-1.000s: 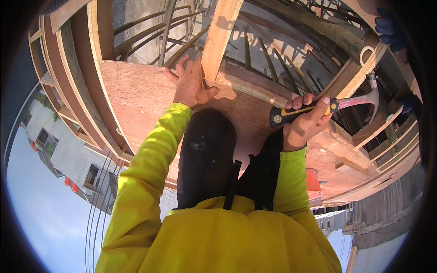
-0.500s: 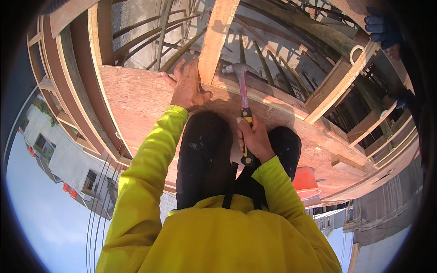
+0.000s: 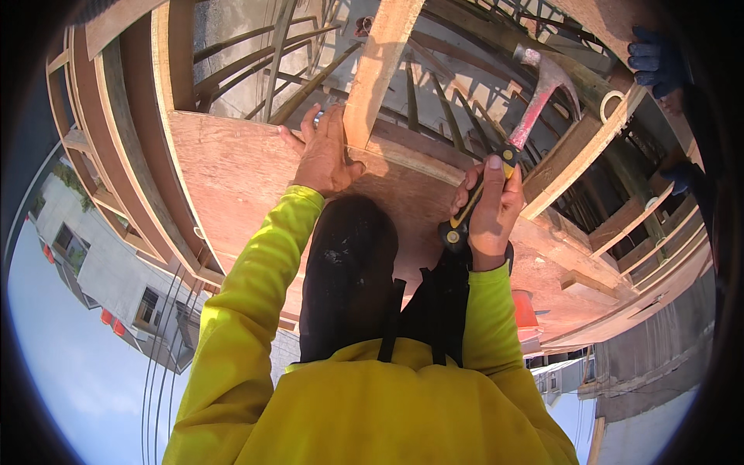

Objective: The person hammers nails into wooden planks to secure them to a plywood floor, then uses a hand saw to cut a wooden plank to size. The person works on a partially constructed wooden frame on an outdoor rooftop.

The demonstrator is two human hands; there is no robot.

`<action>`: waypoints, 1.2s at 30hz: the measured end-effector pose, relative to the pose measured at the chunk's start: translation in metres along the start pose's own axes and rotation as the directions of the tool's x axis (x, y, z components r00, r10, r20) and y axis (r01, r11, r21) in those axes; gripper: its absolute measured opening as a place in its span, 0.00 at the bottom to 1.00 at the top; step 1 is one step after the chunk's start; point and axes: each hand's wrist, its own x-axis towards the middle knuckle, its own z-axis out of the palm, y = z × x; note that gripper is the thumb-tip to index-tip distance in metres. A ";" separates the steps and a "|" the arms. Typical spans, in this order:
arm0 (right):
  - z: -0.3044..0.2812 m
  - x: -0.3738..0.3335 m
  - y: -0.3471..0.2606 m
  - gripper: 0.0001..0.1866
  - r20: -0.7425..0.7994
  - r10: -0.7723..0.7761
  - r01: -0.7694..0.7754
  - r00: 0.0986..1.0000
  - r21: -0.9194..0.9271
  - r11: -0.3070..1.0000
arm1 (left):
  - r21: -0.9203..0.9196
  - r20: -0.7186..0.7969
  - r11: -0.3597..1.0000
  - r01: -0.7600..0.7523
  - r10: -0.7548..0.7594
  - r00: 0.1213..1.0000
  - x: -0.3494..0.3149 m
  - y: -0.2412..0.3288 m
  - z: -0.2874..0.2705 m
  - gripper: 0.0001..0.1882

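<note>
My right hand [image 3: 496, 203] is wrapped round the black-and-yellow grip of a claw hammer [image 3: 533, 112]. The hammer is tilted up to the right, its worn red neck and metal head over the gaps in the framing. At the left, my left hand [image 3: 329, 151] lies at the foot of a pale wooden post [image 3: 380, 66], thumb on the near side and fingers up along its left side. Its fingertips reach past the edge of the plywood panel [image 3: 232, 155]. The post stands against a timber strip [image 3: 415, 159] along that edge; a ring shows on one finger.
Beyond the panel, bamboo poles [image 3: 446, 108] and slats cross over a concrete surface. A co-worker's dark gloved hand [image 3: 651, 62] is at the far right. An orange container [image 3: 525, 310] sits beside my right leg. Curved timber framing [image 3: 128, 147] runs down the left.
My right hand has lifted the hammer up and to the right, away from the post. The post's upper end leans slightly further right. My left hand has shifted a little, its fingers closer to the post.
</note>
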 end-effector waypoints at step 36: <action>-0.337 -0.198 0.179 0.21 -0.408 -0.223 -0.369 0.885 -0.909 0.195 | -0.066 -0.080 0.997 -0.048 0.043 0.996 -0.007 0.000 0.000 0.53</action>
